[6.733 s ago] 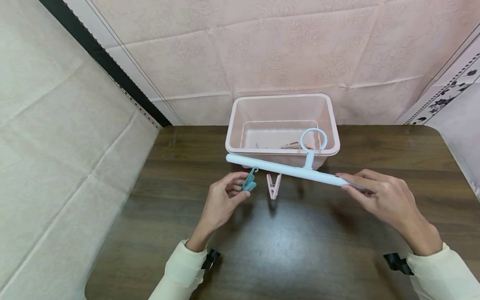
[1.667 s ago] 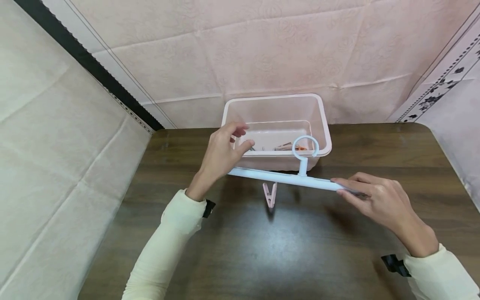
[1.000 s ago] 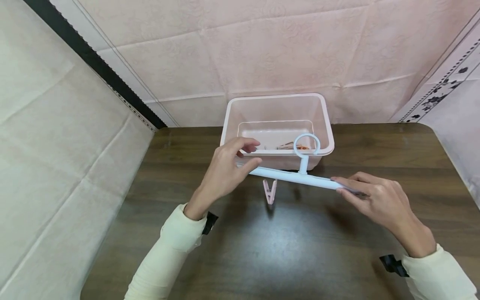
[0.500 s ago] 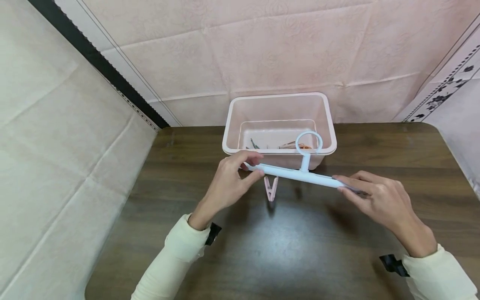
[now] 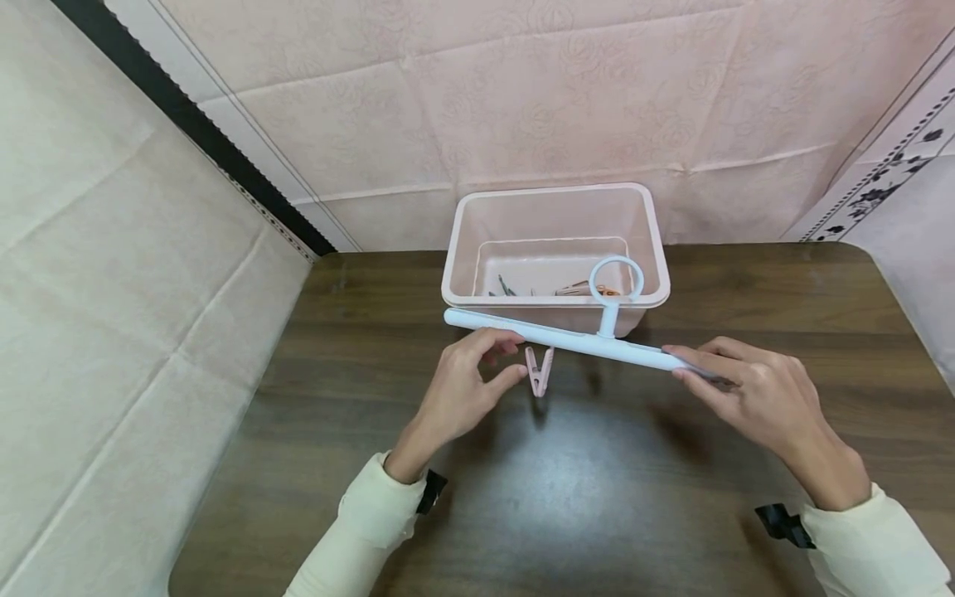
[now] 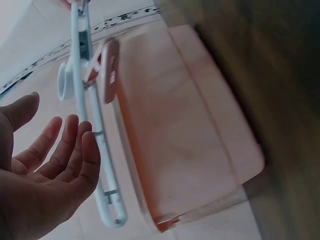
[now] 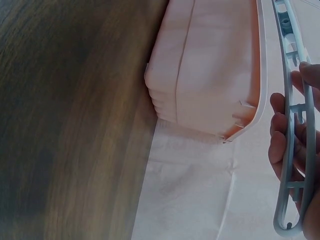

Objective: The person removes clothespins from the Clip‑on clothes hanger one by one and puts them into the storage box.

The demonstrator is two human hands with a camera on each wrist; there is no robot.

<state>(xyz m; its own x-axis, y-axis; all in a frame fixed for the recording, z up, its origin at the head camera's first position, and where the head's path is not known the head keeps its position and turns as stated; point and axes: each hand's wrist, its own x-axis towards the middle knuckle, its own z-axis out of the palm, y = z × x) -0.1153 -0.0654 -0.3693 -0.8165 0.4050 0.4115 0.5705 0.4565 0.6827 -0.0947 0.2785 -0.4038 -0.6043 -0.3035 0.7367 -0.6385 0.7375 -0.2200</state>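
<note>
A light blue plastic clothes hanger with a ring-shaped hook is held out level in front of a pale pink basin. My right hand grips its right end, fingers round the narrow frame in the right wrist view. From the hanger's lower side hangs a pink clothespin, also seen on the hanger in the left wrist view. My left hand is just left of that clothespin, thumb and fingers spread apart and holding nothing. Inside the basin lie a teal clip and several brownish and orange clips, partly hidden by the rim.
The basin stands at the back edge of a dark wooden table. Behind it hangs a pale patterned cloth, with another light cloth along the left side.
My left hand held a teal clip earlier, then reached to the basin holding nothing visible. It has since come back beside the pink clothespin. A teal clip shows in the basin. My right hand keeps its grip.
</note>
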